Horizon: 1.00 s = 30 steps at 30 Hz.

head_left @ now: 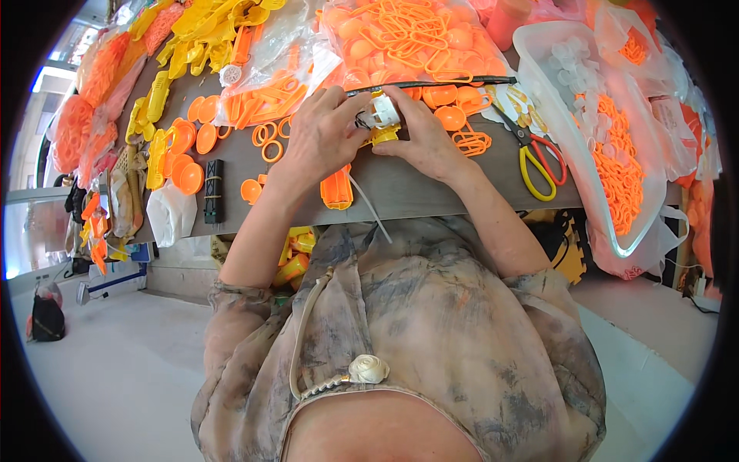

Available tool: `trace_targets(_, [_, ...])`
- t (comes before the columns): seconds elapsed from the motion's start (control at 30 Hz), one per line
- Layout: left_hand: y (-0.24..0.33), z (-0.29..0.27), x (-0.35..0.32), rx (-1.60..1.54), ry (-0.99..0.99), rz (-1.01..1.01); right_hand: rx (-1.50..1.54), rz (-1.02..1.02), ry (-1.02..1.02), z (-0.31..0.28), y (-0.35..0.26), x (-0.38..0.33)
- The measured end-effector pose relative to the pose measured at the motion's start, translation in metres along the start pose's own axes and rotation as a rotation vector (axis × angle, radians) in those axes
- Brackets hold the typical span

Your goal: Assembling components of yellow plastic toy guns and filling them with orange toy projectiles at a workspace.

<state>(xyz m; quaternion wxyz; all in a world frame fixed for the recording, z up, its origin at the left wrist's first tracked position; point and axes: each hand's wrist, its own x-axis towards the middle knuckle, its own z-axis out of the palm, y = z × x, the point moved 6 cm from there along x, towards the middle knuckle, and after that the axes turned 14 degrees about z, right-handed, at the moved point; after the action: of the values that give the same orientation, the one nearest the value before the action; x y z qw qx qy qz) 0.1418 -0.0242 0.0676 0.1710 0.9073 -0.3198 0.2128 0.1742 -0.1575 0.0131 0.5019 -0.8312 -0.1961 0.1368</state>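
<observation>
Near the table's middle, both my hands close on a small white plastic part (386, 112). My left hand (322, 131) pinches its left side, where something dark and thin shows by the fingertips. On its right side my right hand (425, 140) grips with thumb and forefinger. A yellow plastic piece (384, 136) shows just below the white part; whether they are joined I cannot tell. Just below my left hand lies an orange plastic shell (336, 189), with a thin white strip (371, 206) beside it reaching past the table edge. Behind my fingers runs a long black strip (493, 79).
Scissors (531, 150) with red and yellow handles lie to the right, beside a translucent bin (531, 46) of orange links. At the back sits a bag of orange parts (419, 35). Orange discs (183, 165), a black bar-shaped part (213, 191) and yellow pieces (204, 31) occupy the left.
</observation>
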Motion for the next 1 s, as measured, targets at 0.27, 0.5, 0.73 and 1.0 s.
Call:
trace_targets(0.27, [-0.004, -0.026, -0.023, 0.034, 0.19, -0.042, -0.194, -0.23, 0.31, -0.004, -0.017, -0.019])
trace_targets(0.5, [-0.009, -0.021, -0.076, -0.074, 0.305, -0.3, -0.458, -0.262, 0.125, 0.042, -0.04, -0.077])
trace_targets(0.73, [0.006, 0.013, -0.078, 0.05, 0.175, -0.269, -0.114, -0.177, 0.026, 0.043, -0.04, -0.08])
trace_targets(1.0, [0.007, 0.017, -0.073, 0.127, 0.212, -0.267, -0.373, -0.194, -0.081, 0.02, -0.03, -0.117])
